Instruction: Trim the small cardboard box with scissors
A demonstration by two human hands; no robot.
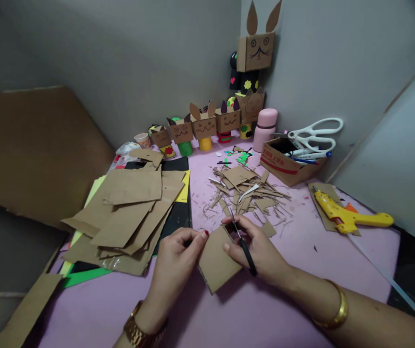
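My left hand (174, 263) pinches the left edge of a small brown cardboard piece (216, 261) held just above the pink table (294, 251). My right hand (260, 251) grips small black-handled scissors (243, 244), fingers closed round the handles. The blades point away from me along the piece's upper right edge. A heap of cardboard scraps and strips (247, 191) lies just beyond both hands.
A stack of cardboard sheets (127, 212) over coloured paper lies on the left. Cardboard animal figures (203, 126) line the back wall. At the right stand a small box (285, 162) with white scissors (314, 134) and pens, a pink bottle (264, 126), and a yellow glue gun (348, 215).
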